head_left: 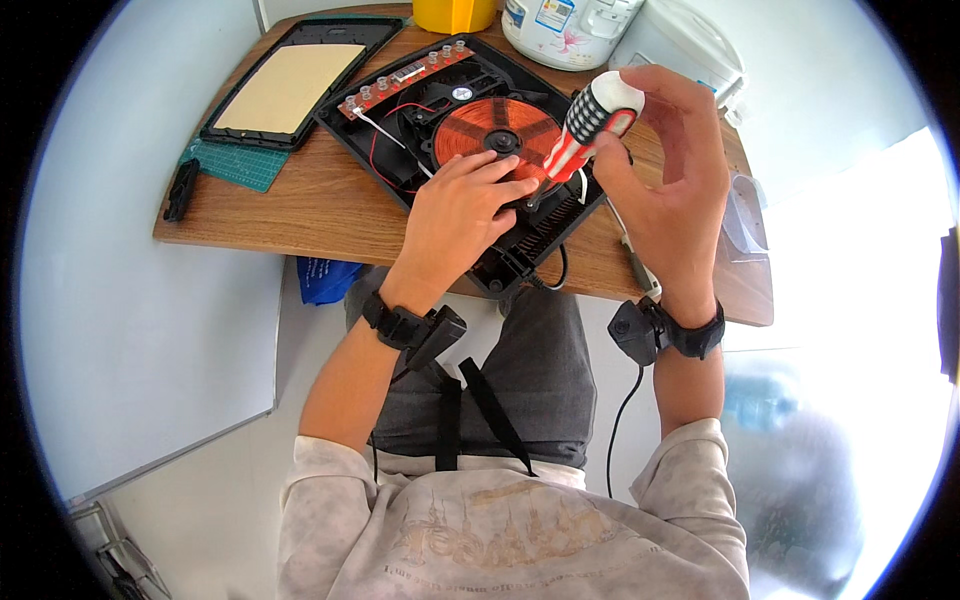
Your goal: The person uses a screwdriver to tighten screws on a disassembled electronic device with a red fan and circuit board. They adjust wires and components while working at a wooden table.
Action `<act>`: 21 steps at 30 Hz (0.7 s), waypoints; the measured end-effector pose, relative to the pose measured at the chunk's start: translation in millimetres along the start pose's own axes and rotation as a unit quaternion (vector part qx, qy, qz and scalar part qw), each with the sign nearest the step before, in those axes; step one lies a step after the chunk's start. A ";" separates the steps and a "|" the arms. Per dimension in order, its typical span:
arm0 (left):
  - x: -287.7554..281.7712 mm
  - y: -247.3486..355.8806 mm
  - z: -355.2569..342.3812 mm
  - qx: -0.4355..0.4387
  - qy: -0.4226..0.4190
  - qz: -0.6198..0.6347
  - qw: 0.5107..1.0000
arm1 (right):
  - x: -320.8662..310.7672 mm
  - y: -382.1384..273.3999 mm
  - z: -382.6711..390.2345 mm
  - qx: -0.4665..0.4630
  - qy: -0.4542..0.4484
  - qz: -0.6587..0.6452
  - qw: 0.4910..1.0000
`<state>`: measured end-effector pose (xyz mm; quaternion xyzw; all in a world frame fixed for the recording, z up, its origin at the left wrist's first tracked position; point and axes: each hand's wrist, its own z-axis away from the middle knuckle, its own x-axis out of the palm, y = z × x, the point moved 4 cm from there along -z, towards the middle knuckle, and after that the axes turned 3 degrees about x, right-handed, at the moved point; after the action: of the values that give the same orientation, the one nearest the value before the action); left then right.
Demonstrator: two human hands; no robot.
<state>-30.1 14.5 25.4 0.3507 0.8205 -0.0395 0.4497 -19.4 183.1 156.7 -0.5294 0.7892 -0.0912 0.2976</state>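
An opened induction cooker (345,128) lies turned at an angle on the wooden table, its round copper coil (470,125) and wiring bare. My right hand (675,180) grips a screwdriver (590,125) by its red, white and black handle. The tool slants down and left, its shaft ending near the coil's lower right edge; the exact contact at the tip is too small to make out. My left hand (455,215) rests over the coil's lower part with fingers stretched out, index finger and thumb beside the screwdriver's shaft. A red button board (385,88) runs along the cooker's far left edge.
At the back left, a black-framed cover (290,90) lies partly over a green cutting mat (235,165). Nearby is a small black part (181,190). A yellow container (455,12) and two white appliances (570,30) stand behind. Clear plastic (745,215) sits at the right edge.
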 end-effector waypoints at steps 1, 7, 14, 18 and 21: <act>0.0 -0.4 0.8 -0.001 0.001 -0.002 1.000 | 0.4 -0.5 0.1 0.000 -0.006 -0.003 1.000; -0.2 0.0 1.5 0.001 0.005 0.000 1.000 | 0.6 -6.9 -1.4 -0.019 -0.022 0.010 1.000; -1.2 1.4 0.8 0.003 0.010 0.001 1.000 | 3.2 2.0 3.7 0.021 -0.007 -0.060 0.998; -1.1 0.6 1.3 0.001 0.008 0.000 1.000 | 2.5 1.5 2.9 0.014 -0.022 -0.040 0.999; -0.8 -0.3 1.4 -0.004 0.001 0.003 1.000 | 0.2 -3.2 2.1 -0.020 -0.036 0.027 0.999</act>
<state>-29.0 13.4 25.1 0.3514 0.8202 -0.0344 0.4501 -15.8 181.9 156.4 -0.5168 0.7937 -0.0481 0.3173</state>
